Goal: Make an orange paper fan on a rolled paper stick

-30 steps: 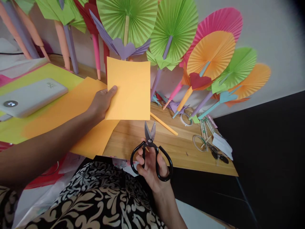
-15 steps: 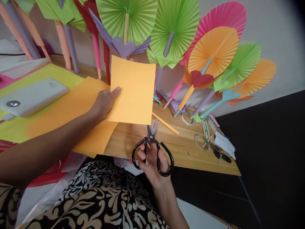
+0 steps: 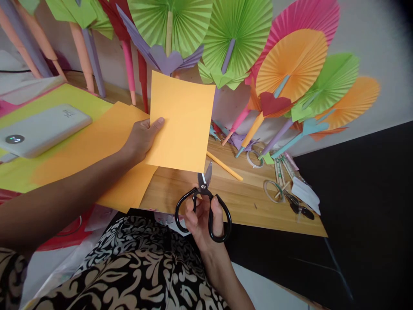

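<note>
My left hand [image 3: 144, 137] pinches the left edge of a light orange sheet of paper [image 3: 180, 122], thumb on the front and the other fingers hidden behind. The sheet is held up above the table. Below its lower right corner, my right hand [image 3: 204, 221] grips a pair of scissors [image 3: 203, 187] with black loop handles. My fingers pass through the loops, and the blades are spread and point up at the corner. One blade tip seems to reach behind the paper's bottom edge; I cannot tell if it touches.
Folded paper fans [image 3: 237, 41] on rolled paper sticks lean along the wall. A white power bank [image 3: 45, 129] lies on yellow and orange sheets [image 3: 106, 137] at left. On the wooden table [image 3: 193, 206] are an orange paper stick [image 3: 225, 165], tape rolls [image 3: 273, 191] and dark-handled scissors [image 3: 300, 209].
The scissors have shifted slightly left, staying spread below the paper's corner. The sheet looks a little larger and its right edge has tilted slightly. Both hands keep their holds.
</note>
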{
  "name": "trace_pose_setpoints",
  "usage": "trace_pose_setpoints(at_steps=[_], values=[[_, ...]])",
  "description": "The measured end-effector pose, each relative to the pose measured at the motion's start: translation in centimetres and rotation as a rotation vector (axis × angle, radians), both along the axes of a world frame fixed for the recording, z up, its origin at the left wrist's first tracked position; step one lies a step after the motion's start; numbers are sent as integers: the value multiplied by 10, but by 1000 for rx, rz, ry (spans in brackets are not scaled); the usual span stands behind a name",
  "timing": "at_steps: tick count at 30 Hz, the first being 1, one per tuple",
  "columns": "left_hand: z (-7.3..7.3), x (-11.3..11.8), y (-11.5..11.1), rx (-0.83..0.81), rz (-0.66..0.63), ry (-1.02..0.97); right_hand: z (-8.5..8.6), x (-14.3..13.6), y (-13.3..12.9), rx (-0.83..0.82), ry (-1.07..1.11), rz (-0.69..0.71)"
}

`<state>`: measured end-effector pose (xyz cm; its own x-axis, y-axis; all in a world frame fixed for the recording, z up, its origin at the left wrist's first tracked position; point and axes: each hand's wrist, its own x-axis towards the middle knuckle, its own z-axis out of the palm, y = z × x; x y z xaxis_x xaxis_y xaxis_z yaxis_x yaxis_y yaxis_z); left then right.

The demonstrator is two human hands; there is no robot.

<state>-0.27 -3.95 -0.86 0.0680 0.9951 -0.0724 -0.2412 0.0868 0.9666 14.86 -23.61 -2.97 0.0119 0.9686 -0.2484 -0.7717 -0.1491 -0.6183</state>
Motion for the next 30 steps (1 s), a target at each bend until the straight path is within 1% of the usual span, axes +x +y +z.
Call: trace_pose_setpoints(at_steps=[2, 7, 13, 19, 24, 27, 30], values=[[-1, 0, 0, 5, -1, -6, 3, 0, -2, -10, -41, -10], [-1, 0, 0, 12, -5, -17, 10, 1, -2, -2, -89, 29], [1, 2, 0, -6, 0, -7, 11, -1, -1, -37, -106, 7], [-1, 1, 1, -11, 1, -9, 11, -6, -3, -70, -222, -61], [-3, 0, 1, 5, -2, -24, 17, -7, -5, -92, -317, -35], [-3, 0, 1, -2, -4, -21, 16, -6, -5, -61, -309, -40], [-3, 0, 1, -10, -2, -22, 13, -4, -2, -53, -201, -23]])
